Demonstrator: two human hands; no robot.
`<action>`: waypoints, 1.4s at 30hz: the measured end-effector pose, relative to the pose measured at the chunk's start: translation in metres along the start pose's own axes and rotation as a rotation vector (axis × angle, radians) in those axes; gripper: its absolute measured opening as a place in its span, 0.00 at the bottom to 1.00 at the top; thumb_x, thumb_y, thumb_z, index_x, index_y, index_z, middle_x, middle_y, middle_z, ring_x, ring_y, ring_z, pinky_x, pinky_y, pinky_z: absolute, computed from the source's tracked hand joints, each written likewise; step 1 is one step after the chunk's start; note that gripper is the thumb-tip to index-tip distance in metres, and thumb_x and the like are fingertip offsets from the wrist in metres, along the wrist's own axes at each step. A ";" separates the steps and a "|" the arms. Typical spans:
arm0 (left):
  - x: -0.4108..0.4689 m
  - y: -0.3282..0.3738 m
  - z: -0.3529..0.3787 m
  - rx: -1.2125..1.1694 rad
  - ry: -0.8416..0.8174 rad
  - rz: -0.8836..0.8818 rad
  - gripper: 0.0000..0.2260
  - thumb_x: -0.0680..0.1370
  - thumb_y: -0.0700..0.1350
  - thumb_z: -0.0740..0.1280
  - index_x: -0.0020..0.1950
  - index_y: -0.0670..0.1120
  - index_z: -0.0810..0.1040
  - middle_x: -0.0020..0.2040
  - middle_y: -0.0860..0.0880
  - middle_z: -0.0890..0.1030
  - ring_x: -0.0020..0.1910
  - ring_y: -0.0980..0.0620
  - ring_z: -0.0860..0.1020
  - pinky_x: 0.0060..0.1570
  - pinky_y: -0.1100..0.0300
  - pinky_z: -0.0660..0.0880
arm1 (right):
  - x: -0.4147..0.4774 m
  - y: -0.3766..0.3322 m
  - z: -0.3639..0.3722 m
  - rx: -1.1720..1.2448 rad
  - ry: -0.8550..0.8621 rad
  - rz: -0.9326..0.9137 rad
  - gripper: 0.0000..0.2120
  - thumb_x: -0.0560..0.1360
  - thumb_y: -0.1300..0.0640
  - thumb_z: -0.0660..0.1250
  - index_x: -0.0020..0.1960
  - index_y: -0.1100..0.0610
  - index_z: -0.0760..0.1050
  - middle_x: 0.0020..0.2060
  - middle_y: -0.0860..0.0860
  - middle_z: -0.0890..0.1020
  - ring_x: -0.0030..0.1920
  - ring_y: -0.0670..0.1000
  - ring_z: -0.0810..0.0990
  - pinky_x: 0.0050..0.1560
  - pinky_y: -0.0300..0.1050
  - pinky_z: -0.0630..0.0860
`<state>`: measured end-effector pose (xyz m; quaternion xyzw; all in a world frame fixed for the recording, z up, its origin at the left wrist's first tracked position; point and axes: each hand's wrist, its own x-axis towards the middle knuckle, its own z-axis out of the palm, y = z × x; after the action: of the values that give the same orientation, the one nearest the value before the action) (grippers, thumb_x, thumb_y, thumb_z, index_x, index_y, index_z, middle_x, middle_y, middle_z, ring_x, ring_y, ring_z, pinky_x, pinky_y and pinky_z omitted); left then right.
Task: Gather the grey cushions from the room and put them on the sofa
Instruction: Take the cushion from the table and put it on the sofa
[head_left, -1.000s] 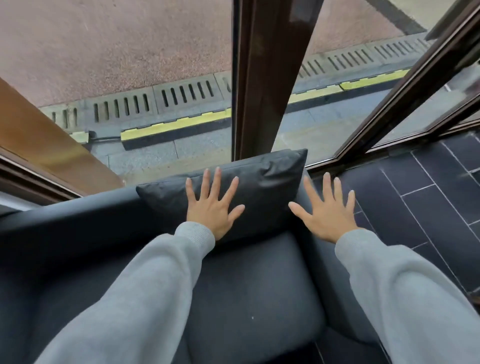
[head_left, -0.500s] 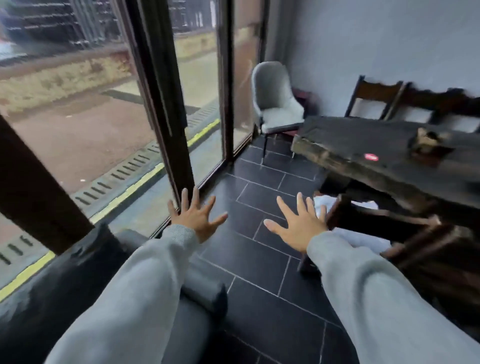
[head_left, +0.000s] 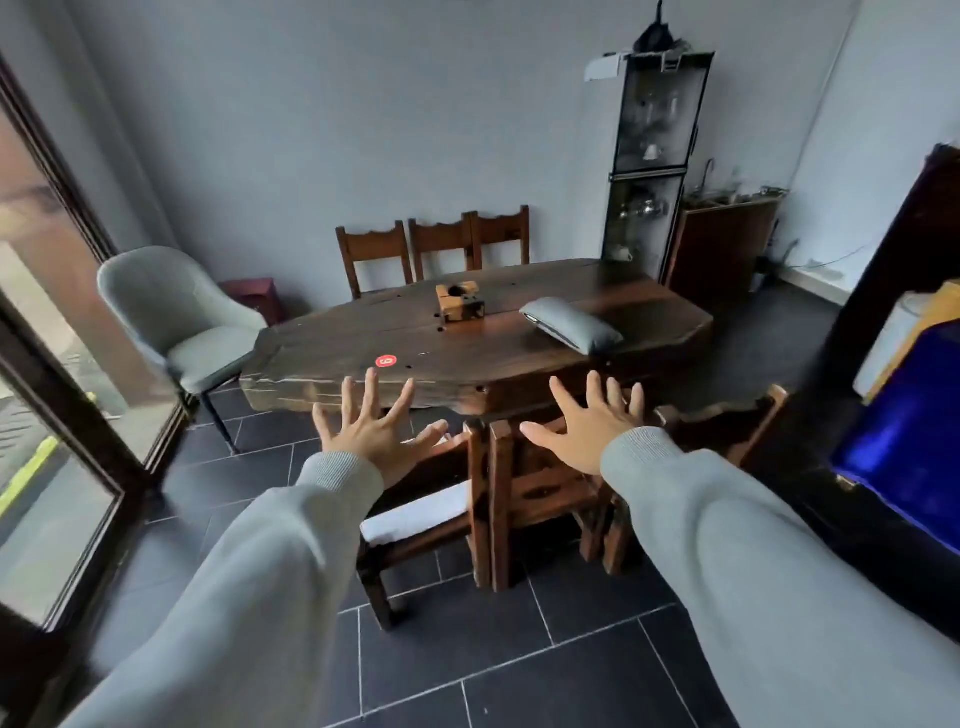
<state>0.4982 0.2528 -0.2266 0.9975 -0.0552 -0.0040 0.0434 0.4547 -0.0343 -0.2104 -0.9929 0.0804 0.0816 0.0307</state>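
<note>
A grey cushion lies flat on the right half of the dark wooden table, well beyond my reach. My left hand and my right hand are both held out in front of me with fingers spread and nothing in them, hovering above the near chairs. The sofa is out of view.
Wooden chairs stand between me and the table, one with a white seat pad. A grey upholstered chair sits left by the glass door. A small wooden block rests mid-table. A glass cabinet stands at the back right.
My view has swung right, away from the sofa with its dark cushion and the window, to face the table. Both hands left the cushion and stay open.
</note>
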 end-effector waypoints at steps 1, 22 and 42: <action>0.009 0.009 0.001 0.003 0.006 0.021 0.43 0.66 0.84 0.37 0.79 0.70 0.39 0.82 0.51 0.31 0.80 0.43 0.31 0.71 0.30 0.30 | 0.005 0.010 -0.002 0.012 -0.014 0.019 0.46 0.73 0.19 0.41 0.84 0.40 0.39 0.85 0.59 0.40 0.83 0.65 0.38 0.77 0.69 0.33; 0.365 0.167 0.022 -0.075 -0.160 0.151 0.40 0.71 0.81 0.43 0.80 0.68 0.37 0.83 0.48 0.32 0.80 0.41 0.30 0.71 0.30 0.31 | 0.314 0.108 -0.053 -0.011 -0.044 0.146 0.46 0.74 0.20 0.44 0.84 0.42 0.38 0.85 0.59 0.44 0.84 0.64 0.42 0.78 0.70 0.36; 0.565 0.208 0.135 -0.030 -0.336 0.135 0.40 0.72 0.79 0.47 0.81 0.67 0.40 0.84 0.48 0.36 0.81 0.42 0.33 0.73 0.31 0.36 | 0.553 0.166 0.038 0.397 -0.272 0.335 0.45 0.78 0.24 0.52 0.85 0.45 0.40 0.85 0.60 0.49 0.82 0.66 0.54 0.79 0.66 0.52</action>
<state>1.0349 -0.0277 -0.3447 0.9761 -0.1283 -0.1683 0.0487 0.9600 -0.2809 -0.3481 -0.9203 0.2529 0.2007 0.2209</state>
